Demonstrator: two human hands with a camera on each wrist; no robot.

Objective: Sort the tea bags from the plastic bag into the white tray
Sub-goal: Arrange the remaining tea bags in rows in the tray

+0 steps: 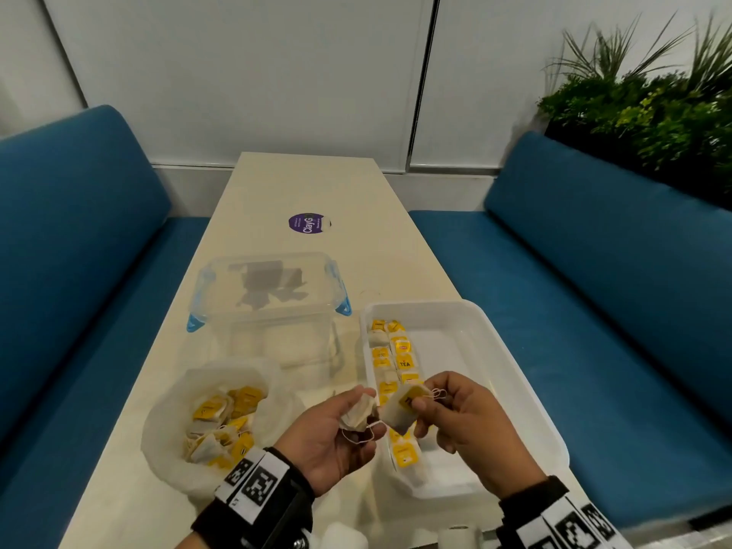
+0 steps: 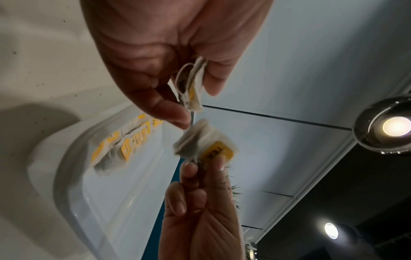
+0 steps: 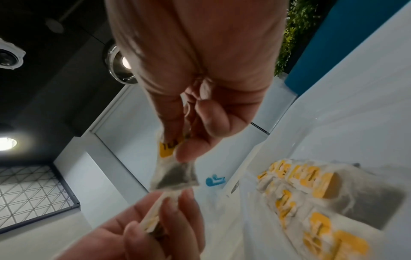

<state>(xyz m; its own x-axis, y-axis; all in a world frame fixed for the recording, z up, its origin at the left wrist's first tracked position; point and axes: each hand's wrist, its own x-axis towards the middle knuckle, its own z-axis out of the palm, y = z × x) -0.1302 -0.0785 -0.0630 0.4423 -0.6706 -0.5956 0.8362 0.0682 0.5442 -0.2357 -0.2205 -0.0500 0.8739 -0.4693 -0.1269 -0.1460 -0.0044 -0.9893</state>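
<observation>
Over the tray's near-left edge my left hand (image 1: 371, 413) grips a pale tea bag (image 1: 358, 412), its string looping below. My right hand (image 1: 422, 396) pinches a second tea bag (image 1: 402, 410) by its yellow tag, corner to corner with the first. In the left wrist view the left hand's bag (image 2: 191, 88) hangs just above the right hand's bag (image 2: 205, 144). The right wrist view shows the pinched bag (image 3: 174, 174) close to the other one (image 3: 153, 219). The white tray (image 1: 511, 374) holds a column of several tagged tea bags (image 1: 398, 350). The plastic bag (image 1: 174, 414) lies open at left with several tea bags (image 1: 223, 418) inside.
A clear lidded container (image 1: 269, 287) with blue clips stands behind the plastic bag on the long beige table (image 1: 309, 184). A purple round sticker (image 1: 307, 222) lies further back. Blue benches (image 1: 594, 311) flank the table on both sides. White objects sit at the near edge.
</observation>
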